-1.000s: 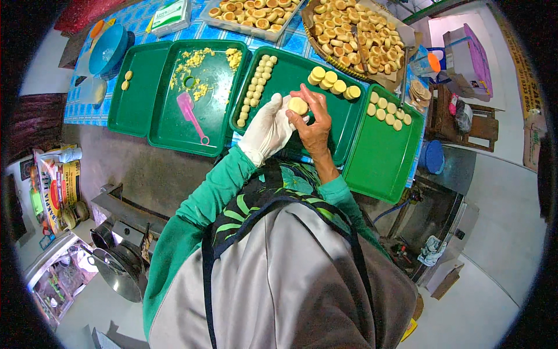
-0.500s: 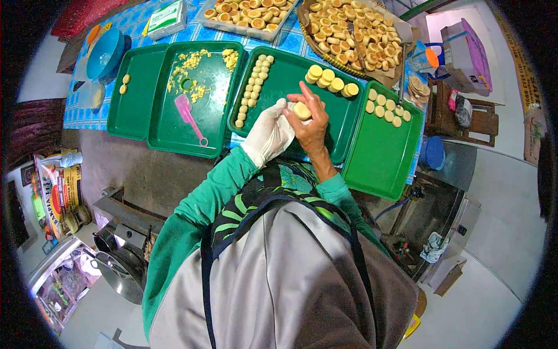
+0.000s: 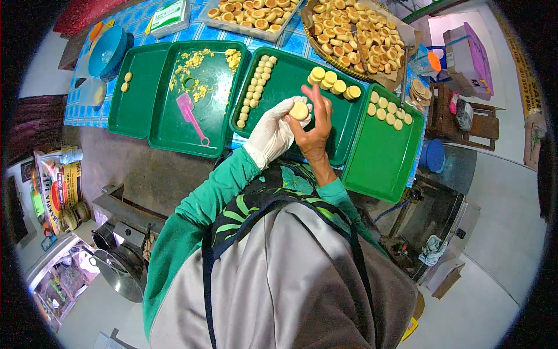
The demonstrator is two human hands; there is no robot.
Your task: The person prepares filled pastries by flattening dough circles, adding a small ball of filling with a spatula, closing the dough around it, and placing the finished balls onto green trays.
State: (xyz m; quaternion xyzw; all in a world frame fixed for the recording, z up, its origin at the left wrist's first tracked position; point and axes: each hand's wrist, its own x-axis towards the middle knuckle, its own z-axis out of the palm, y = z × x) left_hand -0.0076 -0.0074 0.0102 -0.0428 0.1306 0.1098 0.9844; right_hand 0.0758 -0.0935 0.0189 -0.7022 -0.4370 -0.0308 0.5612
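Over the middle green tray point(image 3: 289, 81), my left hand point(image 3: 271, 136), in a white glove, has its fingers closed around a small round pale piece of dough point(image 3: 299, 111). My bare right hand point(image 3: 315, 132) is close against it, its thumb at the lower edge of the dough and its other fingers stretched out and apart. Left of my hands lie rows of small dough balls point(image 3: 256, 88). Beyond them, short stacks of pale yellow discs point(image 3: 339, 86) stand along the tray's far right side.
To the right, a lighter green tray point(image 3: 378, 160) holds flattened dough rounds point(image 3: 390, 113). A green tray at left carries yellow crumbs point(image 3: 198, 59) and a pink scoop point(image 3: 189, 116). Farther back are a basket of browned buns point(image 3: 353, 35), a plastic box of buns point(image 3: 256, 14) and a blue bowl point(image 3: 108, 51).
The dough piece has turned its flat face up and shifted slightly left in my gloved fingers. My right hand's fingers have moved off its top and spread to the right.
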